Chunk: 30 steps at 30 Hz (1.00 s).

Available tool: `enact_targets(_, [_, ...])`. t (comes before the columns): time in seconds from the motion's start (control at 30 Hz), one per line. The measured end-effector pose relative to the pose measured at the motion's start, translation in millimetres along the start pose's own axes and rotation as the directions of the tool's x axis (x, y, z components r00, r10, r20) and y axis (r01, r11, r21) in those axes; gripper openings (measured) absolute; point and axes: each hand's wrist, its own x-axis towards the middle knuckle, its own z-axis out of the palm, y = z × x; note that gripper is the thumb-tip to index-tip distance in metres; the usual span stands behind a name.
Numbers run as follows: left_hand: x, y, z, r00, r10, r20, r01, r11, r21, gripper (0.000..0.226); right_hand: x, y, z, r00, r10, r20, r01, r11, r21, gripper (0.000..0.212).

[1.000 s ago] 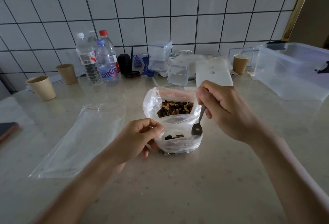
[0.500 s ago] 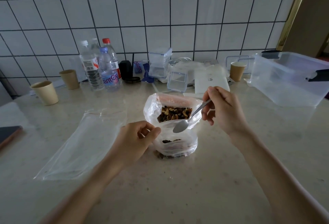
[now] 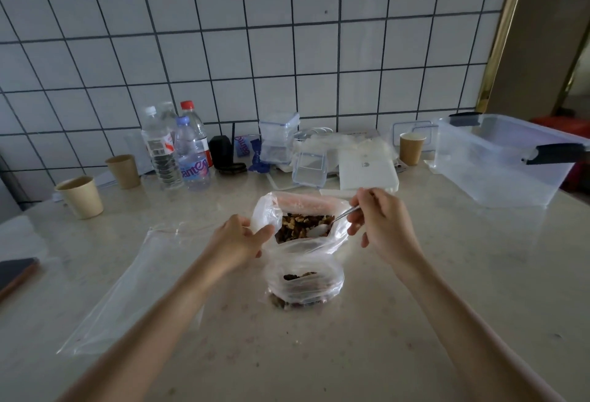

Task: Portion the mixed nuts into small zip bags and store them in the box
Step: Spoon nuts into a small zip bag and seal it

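Spoon (image 3: pixel 332 223) in right hand (image 3: pixel 383 226) grip, bowl among nuts (image 3: pixel 300 226)

This looks like a home kitchen. A pale stone-look counter (image 3: pixel 415 274) runs up to a wall of white square tiles (image 3: pixel 255 50) with dark grout. Along the counter's back edge stand water bottles (image 3: pixel 178 149), paper cups (image 3: pixel 81 197), and small clip-lid food containers (image 3: pixel 277 140). A large clear storage box (image 3: pixel 498 162) sits at the right back corner, beside a brass-trimmed doorway (image 3: pixel 501 31).
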Motion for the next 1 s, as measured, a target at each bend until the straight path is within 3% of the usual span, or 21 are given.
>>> enact_targets(0.1, [10, 7, 7, 0.999, -0.033, 0.02, 0.032, 0.999, 0.023, 0.048, -2, 3, 4, 0.993, -0.117, 0.023, 0.119, 0.984, -0.135, 0.033])
enact_targets(0.23, [16, 8, 17, 0.997, -0.08, 0.014, 0.081, 0.996, -0.033, 0.046, -2, 7, 8, 0.985, -0.148, 0.083, 0.162, 0.967, -0.197, 0.034])
enact_targets(0.33, [13, 2, 24, 0.999, -0.034, -0.008, 0.034, 0.999, -0.041, 0.042, -3, 9, 12, 0.989, -0.066, 0.129, 0.085, 0.985, -0.152, 0.031])
enact_targets(0.43, [11, -5, 27, 1.0, -0.012, -0.028, 0.007, 0.988, -0.153, 0.021, -2, 10, 14, 0.981, 0.058, 0.184, -0.04, 0.994, -0.099, 0.026])
enact_targets(0.53, [11, -7, 28, 1.0, -0.005, -0.017, 0.001, 0.969, -0.248, 0.013, -2, 10, 15, 0.969, 0.117, 0.219, -0.107, 0.993, -0.055, 0.025])
enact_targets(1.0, [5, -8, 26, 0.996, 0.082, 0.045, -0.056, 0.908, -0.416, 0.017, -3, 13, 20, 0.944, 0.249, 0.216, -0.276, 0.956, 0.102, 0.026])
